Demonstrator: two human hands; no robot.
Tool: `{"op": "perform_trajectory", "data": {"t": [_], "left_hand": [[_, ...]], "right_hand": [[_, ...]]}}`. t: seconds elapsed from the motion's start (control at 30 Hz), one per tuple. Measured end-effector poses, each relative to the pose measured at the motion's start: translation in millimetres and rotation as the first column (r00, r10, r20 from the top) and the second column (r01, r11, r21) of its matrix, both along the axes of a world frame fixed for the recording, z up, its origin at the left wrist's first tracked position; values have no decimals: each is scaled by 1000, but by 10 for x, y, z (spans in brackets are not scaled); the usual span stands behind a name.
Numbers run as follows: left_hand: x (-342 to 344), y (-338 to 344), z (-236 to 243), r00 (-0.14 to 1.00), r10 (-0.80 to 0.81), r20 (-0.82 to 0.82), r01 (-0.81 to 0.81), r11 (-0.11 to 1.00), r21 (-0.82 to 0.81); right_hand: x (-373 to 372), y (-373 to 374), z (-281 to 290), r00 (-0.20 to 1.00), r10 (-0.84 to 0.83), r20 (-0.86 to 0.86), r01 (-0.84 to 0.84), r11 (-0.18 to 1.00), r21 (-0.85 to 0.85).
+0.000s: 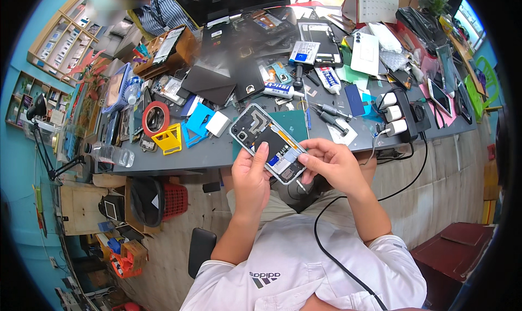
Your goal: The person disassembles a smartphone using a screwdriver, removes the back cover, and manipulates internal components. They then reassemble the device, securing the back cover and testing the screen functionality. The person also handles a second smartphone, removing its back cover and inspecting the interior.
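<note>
An opened smartphone [270,142] with its back cover off is held above the near edge of the desk. Its black battery, an orange flex cable and other inner parts show inside a pale frame. My left hand [252,172] is closed round the phone's left side, with the thumb over the lower inside. At the lower right edge, my right hand [334,167] pinches the phone between thumb and fingers. The fingertips hide whatever lies between them. Behind the phone, a green mat [293,123] lies partly covered on the desk.
Left of the phone are a red tape roll [156,118], a yellow phone stand [167,140] and a plastic bottle [111,154]. Screwdrivers [330,118], glue tubes [328,80] and a power strip with chargers [401,112] sit rightward. A black cable [326,246] crosses my lap.
</note>
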State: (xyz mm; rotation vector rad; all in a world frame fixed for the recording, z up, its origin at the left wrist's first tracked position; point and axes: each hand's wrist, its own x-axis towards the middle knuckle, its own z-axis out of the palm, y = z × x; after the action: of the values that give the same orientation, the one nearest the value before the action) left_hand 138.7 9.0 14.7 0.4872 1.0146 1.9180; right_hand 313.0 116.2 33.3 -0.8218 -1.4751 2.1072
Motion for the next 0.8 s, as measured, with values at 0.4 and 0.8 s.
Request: {"op": "perform_trajectory", "data": {"t": [0.4,0.8], "left_hand": [[39,-28,4,1000,-12,-22,12,1000,-18],[-71,-98,17,989,-144,16,145,983,-116]], "right_hand": [[-11,-20,-21,1000,-16,22,16,1000,11],[-42,142,28,999,14,-36,-15,999,-38]]}}
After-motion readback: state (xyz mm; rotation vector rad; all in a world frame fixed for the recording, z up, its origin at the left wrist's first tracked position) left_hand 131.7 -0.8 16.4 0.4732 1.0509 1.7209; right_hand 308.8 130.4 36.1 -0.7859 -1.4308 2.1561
